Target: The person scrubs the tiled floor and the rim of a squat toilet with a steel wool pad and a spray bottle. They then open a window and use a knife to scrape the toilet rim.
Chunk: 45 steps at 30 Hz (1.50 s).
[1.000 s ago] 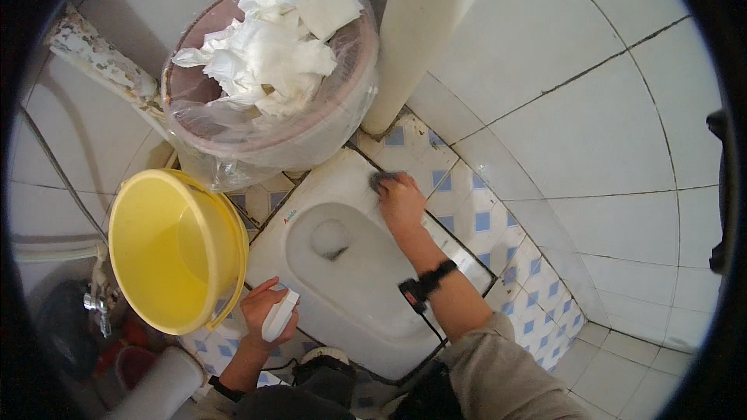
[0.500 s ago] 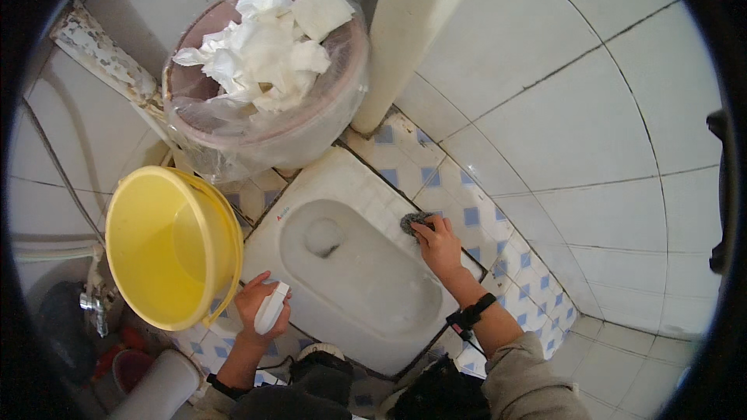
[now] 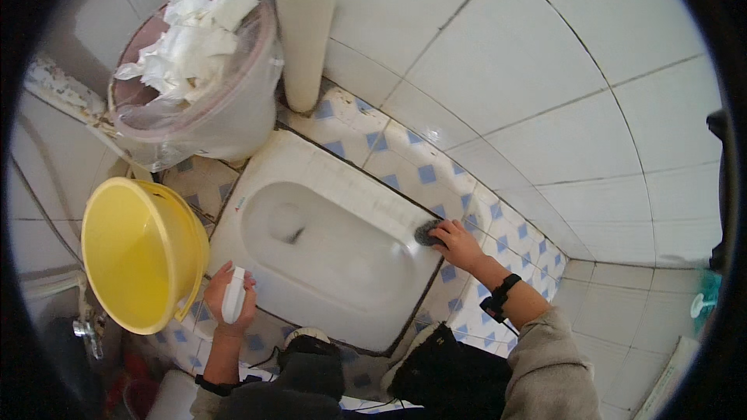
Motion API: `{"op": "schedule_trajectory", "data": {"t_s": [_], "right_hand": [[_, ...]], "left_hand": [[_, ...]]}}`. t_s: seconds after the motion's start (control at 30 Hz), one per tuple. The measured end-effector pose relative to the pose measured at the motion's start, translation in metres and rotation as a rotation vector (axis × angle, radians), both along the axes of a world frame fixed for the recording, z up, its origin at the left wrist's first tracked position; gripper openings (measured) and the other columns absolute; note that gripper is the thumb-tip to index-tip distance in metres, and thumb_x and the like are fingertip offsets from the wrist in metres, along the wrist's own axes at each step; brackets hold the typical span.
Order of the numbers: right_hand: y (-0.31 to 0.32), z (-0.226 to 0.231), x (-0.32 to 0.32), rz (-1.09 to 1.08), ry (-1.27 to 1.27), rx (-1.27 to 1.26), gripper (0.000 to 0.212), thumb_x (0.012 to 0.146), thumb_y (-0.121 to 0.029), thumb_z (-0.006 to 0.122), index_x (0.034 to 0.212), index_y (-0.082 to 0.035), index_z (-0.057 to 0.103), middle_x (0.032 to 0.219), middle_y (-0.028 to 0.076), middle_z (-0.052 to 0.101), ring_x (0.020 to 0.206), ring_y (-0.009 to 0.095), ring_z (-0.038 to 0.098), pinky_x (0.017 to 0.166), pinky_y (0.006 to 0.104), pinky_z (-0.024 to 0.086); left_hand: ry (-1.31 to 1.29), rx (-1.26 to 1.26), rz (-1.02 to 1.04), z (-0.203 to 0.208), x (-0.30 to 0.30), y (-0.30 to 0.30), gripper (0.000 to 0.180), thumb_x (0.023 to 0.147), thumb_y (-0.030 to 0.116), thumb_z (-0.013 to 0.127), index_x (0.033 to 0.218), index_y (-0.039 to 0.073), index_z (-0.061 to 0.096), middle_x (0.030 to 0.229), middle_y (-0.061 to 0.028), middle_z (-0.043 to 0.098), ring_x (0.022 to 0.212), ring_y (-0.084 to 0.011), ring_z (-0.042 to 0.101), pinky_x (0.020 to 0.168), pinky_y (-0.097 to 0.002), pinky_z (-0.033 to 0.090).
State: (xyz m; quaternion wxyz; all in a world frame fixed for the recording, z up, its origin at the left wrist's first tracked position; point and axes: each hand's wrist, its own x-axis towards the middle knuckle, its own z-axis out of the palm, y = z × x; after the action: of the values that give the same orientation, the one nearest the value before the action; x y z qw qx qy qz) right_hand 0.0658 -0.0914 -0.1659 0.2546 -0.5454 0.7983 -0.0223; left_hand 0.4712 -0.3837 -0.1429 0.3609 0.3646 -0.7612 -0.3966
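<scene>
A white squat toilet (image 3: 334, 303) is set in the tiled floor in front of me. At its right rim my right hand (image 3: 457, 244) presses a dark grey scouring pad (image 3: 427, 233) against the ceramic, fingers closed on it. Off the toilet's left edge, my left hand (image 3: 220, 300) is wrapped round a spray bottle whose white head (image 3: 234, 295) faces up; its body is mostly hidden below the hand. Both wrists wear black bands.
Close left of my left hand stands a yellow bucket (image 3: 187, 237). Behind it is a bin (image 3: 233, 120) lined with clear plastic and heaped with crumpled white paper (image 3: 191, 43). A pale pipe (image 3: 307, 31) rises beside the bin. A metal tap (image 3: 88, 336) is at lower left. Tiled walls enclose the right.
My right hand and the scouring pad have moved along the toilet's right rim toward its near end. The view has shifted, so bin and bucket sit further left. The left hand still holds the spray bottle.
</scene>
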Motion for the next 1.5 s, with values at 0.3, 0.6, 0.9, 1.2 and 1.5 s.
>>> {"op": "schedule_trajectory", "data": {"t_s": [0.3, 0.6, 0.9, 1.2, 1.5], "right_hand": [[-0.055, -0.048, 0.038, -0.160, 0.059, -0.564, 0.026, 0.078, -0.007, 0.073, 0.103, -0.014, 0.074, 0.101, 0.008, 0.061, 0.096, 0.033, 0.056, 0.080, 0.0411, 0.050], [-0.070, -0.037, 0.028, -0.021, 0.000, -0.552, 0.024, 0.080, -0.008, 0.071, 0.103, -0.014, 0.075, 0.096, 0.006, 0.061, 0.089, 0.030, 0.056, 0.077, 0.0398, 0.050], [-0.089, -0.041, 0.035, 0.080, -0.052, -0.397, 0.034, 0.077, -0.005, 0.070, 0.108, -0.018, 0.073, 0.102, 0.007, 0.061, 0.094, 0.030, 0.057, 0.079, 0.0397, 0.051], [-0.148, -0.039, 0.059, 0.091, -0.050, -0.457, 0.032, 0.080, -0.003, 0.069, 0.109, -0.016, 0.073, 0.100, 0.007, 0.059, 0.091, 0.029, 0.056, 0.075, 0.0389, 0.050], [-0.087, -0.041, 0.031, -0.236, 0.102, -0.460, 0.026, 0.077, -0.006, 0.072, 0.102, -0.010, 0.074, 0.095, 0.009, 0.061, 0.091, 0.033, 0.060, 0.077, 0.0416, 0.052]], "left_hand": [[-0.042, -0.024, -0.032, -0.002, 0.004, 0.001, 0.013, 0.078, 0.002, 0.062, 0.089, -0.003, 0.066, 0.073, -0.0121, 0.069, 0.068, -0.0265, 0.070, 0.089, -0.0441, 0.054], [-0.065, 0.086, -0.045, -0.007, 0.006, -0.003, 0.030, 0.077, -0.001, 0.061, 0.106, -0.007, 0.061, 0.079, -0.0132, 0.070, 0.068, -0.0225, 0.070, 0.079, -0.0400, 0.057], [-0.092, -0.036, -0.019, 0.001, -0.003, -0.002, 0.014, 0.072, 0.001, 0.062, 0.086, 0.002, 0.065, 0.073, -0.0096, 0.070, 0.070, -0.0253, 0.071, 0.096, -0.0510, 0.051], [-0.097, -0.073, -0.073, 0.014, -0.013, -0.010, 0.013, 0.070, 0.002, 0.061, 0.081, 0.002, 0.066, 0.074, -0.0095, 0.070, 0.070, -0.0272, 0.070, 0.095, -0.0511, 0.052], [-0.117, -0.047, -0.038, 0.012, -0.008, -0.006, 0.011, 0.070, 0.001, 0.061, 0.078, 0.002, 0.066, 0.073, -0.0090, 0.070, 0.069, -0.0270, 0.070, 0.093, -0.0503, 0.053]]}}
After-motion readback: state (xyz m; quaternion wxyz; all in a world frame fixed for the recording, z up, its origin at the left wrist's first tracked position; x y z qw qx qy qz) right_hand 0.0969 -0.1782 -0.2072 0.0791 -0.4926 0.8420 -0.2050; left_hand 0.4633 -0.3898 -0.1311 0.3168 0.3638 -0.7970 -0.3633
